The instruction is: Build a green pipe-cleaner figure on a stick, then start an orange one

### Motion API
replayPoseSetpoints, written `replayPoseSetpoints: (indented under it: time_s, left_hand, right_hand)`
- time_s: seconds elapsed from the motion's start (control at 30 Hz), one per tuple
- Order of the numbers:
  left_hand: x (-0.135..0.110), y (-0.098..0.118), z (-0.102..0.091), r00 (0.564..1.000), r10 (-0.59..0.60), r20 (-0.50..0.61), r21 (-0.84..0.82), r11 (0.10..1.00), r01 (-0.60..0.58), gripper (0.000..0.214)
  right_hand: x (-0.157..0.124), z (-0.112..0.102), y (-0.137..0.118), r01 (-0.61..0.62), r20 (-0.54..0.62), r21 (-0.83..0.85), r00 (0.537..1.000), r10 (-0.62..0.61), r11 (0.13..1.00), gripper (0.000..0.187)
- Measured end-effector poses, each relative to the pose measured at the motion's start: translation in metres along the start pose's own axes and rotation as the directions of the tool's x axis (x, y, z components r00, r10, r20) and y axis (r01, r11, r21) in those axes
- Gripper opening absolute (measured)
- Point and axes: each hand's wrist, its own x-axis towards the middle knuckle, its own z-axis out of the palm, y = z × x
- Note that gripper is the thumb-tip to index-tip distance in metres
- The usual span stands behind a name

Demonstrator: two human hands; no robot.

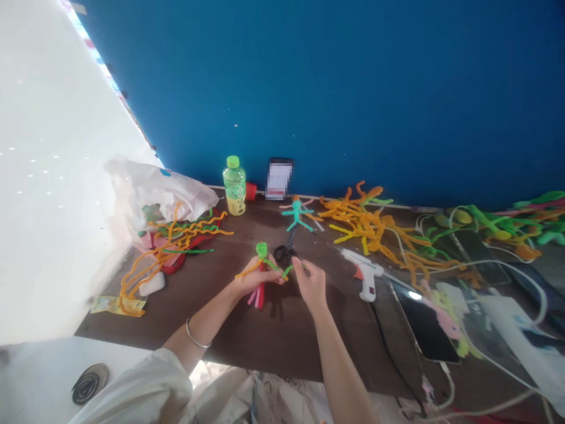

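Pipe-cleaner figure (260, 291), green-headed, red-legged; left grip (255, 280) closed around it; right grip (310, 287) pinching fuzzy green arm end (288, 271); shaping in hand; that end needs further bending

Head camera faces forward, down; left hand (256, 278), right hand (309, 285) near below.

Two hands (256, 278), one green pipe-cleaner figure (262, 252), one teal pipe-cleaner figure (297, 215), one plastic bottle (233, 185), one pair of scissors (285, 254), one white hot glue gun (364, 272), one metal bangle (197, 334), two flat phones (424, 321)
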Motion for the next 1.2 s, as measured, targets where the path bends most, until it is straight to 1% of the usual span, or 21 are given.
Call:
replayPoseSetpoints:
  time_s: [0.07,0.13,0.27,0.33,0.43,0.53,0.6,0.8,0.87,0.97,1.03,1.13,1.2]
  left_hand:
    - [0.001,-0.002,-0.001,0.999,-0.011,-0.042,-0.105,0.994,0.006,0.035]
    - [0.001,-0.003,-0.002,0.996,-0.027,-0.083,-0.169,0.986,0.013,0.036]
    - [0.003,-0.005,-0.002,0.992,-0.031,-0.123,-0.199,0.98,0.006,0.034]
    - [0.004,-0.006,-0.002,0.99,-0.003,-0.14,-0.191,0.981,-0.024,0.033]
    - [0.006,-0.006,-0.003,0.98,0.077,-0.184,-0.166,0.98,-0.108,0.031]
    - [0.007,-0.005,-0.002,0.952,0.145,-0.268,-0.141,0.972,-0.188,0.032]
    - [0.008,-0.005,-0.001,0.932,0.169,-0.319,-0.122,0.968,-0.217,0.033]
    - [0.01,-0.007,0.0,0.881,0.275,-0.385,0.05,0.959,-0.278,0.034]
    - [0.009,-0.007,0.001,0.872,0.293,-0.392,0.081,0.955,-0.285,0.034]
    - [0.008,-0.006,0.001,0.861,0.331,-0.387,0.141,0.943,-0.3,0.032]
    - [0.008,-0.005,0.0,0.853,0.364,-0.373,0.219,0.928,-0.3,0.029]
    - [0.007,-0.004,-0.001,0.839,0.413,-0.355,0.365,0.887,-0.283,0.025]
    - [0.007,-0.003,-0.003,0.843,0.427,-0.326,0.435,0.86,-0.267,0.022]
  right_hand:
    - [0.0,0.002,0.001,-0.041,0.007,0.002,0.999,0.041,0.999,0.042]
    - [0.001,0.004,0.001,-0.072,0.03,-0.004,0.997,0.072,0.997,0.044]
    - [0.001,0.008,0.002,-0.104,0.142,0.017,0.985,0.1,0.994,0.048]
    - [0.001,0.01,0.002,-0.12,0.207,0.04,0.972,0.109,0.992,0.05]
    - [0.0,0.012,0.003,-0.135,0.285,0.059,0.952,0.113,0.989,0.051]
    - [0.0,0.012,0.003,-0.144,0.337,0.037,0.934,0.123,0.989,0.052]
    - [-0.001,0.012,0.002,-0.134,0.366,0.019,0.923,0.117,0.991,0.052]
    - [-0.006,0.014,-0.002,-0.061,0.469,0.008,0.882,0.05,0.998,0.048]
    - [-0.007,0.014,-0.003,-0.02,0.475,0.012,0.88,0.012,1.0,0.045]
    - [-0.008,0.012,-0.002,0.062,0.416,-0.011,0.908,-0.052,0.998,0.041]
    - [-0.007,0.009,-0.003,0.119,0.37,-0.027,0.923,-0.101,0.992,0.039]
    - [-0.006,0.007,-0.004,0.184,0.329,-0.045,0.931,-0.159,0.982,0.039]
    - [-0.006,0.005,-0.006,0.2,0.304,-0.057,0.937,-0.174,0.978,0.039]
